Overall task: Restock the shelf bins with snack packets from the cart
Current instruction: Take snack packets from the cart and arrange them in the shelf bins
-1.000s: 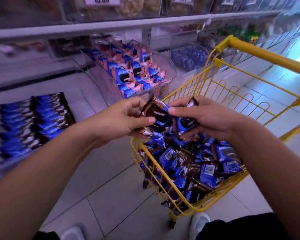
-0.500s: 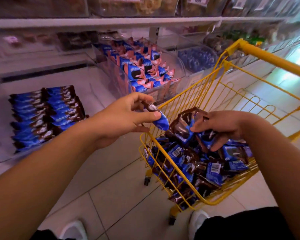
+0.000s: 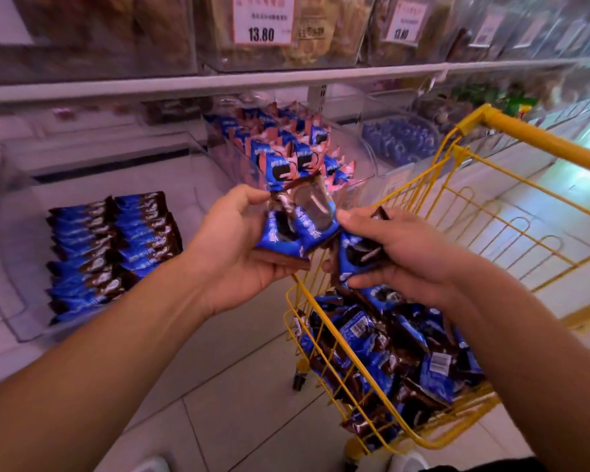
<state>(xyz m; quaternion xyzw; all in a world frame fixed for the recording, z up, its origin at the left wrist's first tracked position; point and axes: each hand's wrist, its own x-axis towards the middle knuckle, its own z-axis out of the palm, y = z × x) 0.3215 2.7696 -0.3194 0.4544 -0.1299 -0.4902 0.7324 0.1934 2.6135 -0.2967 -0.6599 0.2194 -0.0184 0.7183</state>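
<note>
While the left hand [image 3: 234, 253] keeps a curled grip on a small stack of blue-and-brown foil snack packets [image 3: 295, 229], the right hand [image 3: 394, 258] pinches another blue cookie packet [image 3: 356, 255] just beside it, both raised above the yellow wire cart's [image 3: 491, 212] near rim. Bare floor lies below the forearms; a clear plastic shelf bin [image 3: 12, 311] with rowed packets sits left.

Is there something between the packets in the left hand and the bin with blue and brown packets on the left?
Nothing visible blocks it. The left hand holds packets above the floor, and the bin with stacked rows lies open toward it.
</note>
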